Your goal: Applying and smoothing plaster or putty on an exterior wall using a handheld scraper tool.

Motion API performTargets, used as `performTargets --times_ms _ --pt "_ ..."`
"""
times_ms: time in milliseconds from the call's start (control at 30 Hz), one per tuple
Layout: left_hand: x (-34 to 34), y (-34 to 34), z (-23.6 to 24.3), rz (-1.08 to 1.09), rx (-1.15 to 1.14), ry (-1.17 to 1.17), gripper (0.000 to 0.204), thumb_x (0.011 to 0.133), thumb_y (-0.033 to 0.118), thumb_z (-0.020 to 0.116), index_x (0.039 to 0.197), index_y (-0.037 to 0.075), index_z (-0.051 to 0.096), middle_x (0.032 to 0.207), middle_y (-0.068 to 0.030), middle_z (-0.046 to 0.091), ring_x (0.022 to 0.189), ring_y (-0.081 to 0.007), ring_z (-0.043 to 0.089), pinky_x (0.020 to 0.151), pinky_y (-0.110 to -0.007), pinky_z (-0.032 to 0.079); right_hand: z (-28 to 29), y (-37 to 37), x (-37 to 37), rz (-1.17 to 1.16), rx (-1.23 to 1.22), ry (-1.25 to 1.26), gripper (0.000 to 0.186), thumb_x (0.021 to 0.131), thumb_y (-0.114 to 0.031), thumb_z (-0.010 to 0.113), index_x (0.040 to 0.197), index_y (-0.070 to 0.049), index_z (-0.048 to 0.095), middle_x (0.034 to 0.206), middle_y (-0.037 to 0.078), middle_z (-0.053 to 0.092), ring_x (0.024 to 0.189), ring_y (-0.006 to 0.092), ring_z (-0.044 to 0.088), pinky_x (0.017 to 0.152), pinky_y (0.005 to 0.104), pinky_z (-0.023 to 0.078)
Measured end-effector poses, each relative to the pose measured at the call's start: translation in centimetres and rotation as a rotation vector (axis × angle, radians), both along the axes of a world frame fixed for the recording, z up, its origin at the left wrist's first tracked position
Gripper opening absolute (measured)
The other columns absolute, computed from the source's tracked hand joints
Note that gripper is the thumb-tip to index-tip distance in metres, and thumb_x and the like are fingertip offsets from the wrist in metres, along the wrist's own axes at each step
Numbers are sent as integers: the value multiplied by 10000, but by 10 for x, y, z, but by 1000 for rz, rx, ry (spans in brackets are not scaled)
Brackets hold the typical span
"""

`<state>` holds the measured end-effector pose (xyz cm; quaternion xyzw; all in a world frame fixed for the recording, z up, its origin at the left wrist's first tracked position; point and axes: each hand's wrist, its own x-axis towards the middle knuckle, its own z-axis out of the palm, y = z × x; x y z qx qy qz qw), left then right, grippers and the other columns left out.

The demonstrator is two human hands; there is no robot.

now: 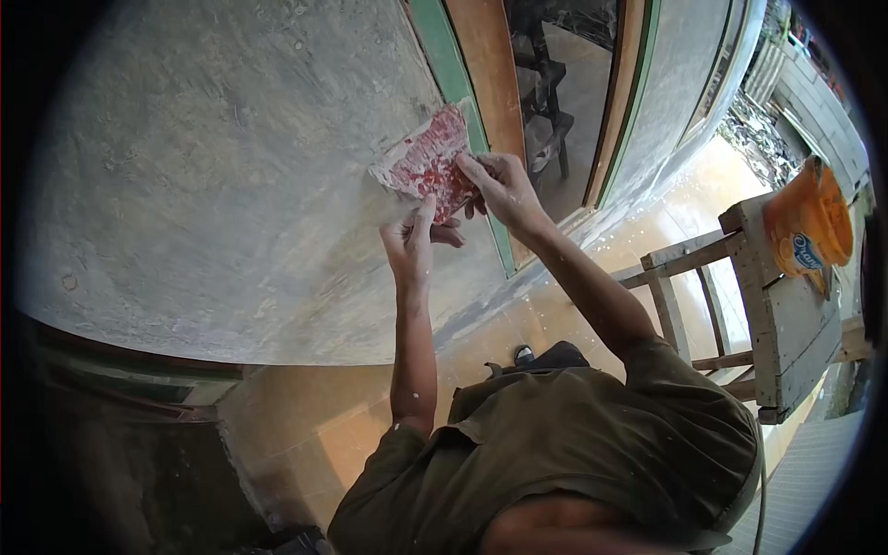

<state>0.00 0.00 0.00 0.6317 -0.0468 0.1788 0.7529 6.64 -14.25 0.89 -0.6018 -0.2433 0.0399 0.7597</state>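
In front of the grey plastered wall (231, 185), both my hands hold a flat, roughly four-sided red piece (430, 162) smeared with whitish paste; its exact kind is unclear. My left hand (413, 239) grips the lower edge, its thumb on the face and the fingers partly behind. At the right side, my right hand (502, 191) pinches the piece, thumb on top and the other fingers curled underneath. Pale smears mark both hands. The far edge of the piece lies close to the wall and the green frame strip (442, 46); whether it touches them cannot be told.
Beyond the strip is a brown wooden frame (486, 65) around dark glass (564, 102). To the right stands a wooden trestle bench (786, 342) bearing an orange bucket (800, 222). White specks dot the tiled floor (361, 407). Rubble (763, 134) lies at the far right.
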Motion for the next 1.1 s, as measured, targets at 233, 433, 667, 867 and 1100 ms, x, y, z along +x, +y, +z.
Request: performTargets --times_ms 233,433,667,867,1100 --pt "-19 9 -107 47 -60 414 391 879 258 595 682 -79 614 608 -169 622 432 -188 596 428 -273 505 -115 5 -13 12 -233 284 431 948 -307 482 725 36 619 611 62 607 409 102 530 371 235 374" --pt "-27 -1 -112 57 -132 453 351 875 248 597 697 -54 616 609 -152 618 431 -178 589 417 -273 492 -112 -8 -23 66 -242 468 386 918 -268 502 720 41 618 635 100 625 440 142 580 395 244 413" --pt "-13 2 -25 82 -183 137 362 901 216 560 672 -58 616 593 -136 600 412 -177 567 381 -275 463 -20 2 -7 184 -20 216 359 944 -291 497 792 9 623 639 25 588 482 79 515 445 223 377" --pt "-27 -2 7 144 -36 -17 407 914 214 544 643 -82 610 562 -142 591 402 -180 565 377 -274 462 17 3 -25 61 -16 -8 353 955 -292 487 793 0 599 613 7 557 473 68 503 426 218 374" --pt "-15 15 -78 148 20 284 420 894 268 578 687 -95 621 579 -157 608 420 -177 583 415 -263 487 -76 15 -13 51 -118 196 392 955 -305 480 747 11 579 595 26 549 426 80 490 387 234 379"
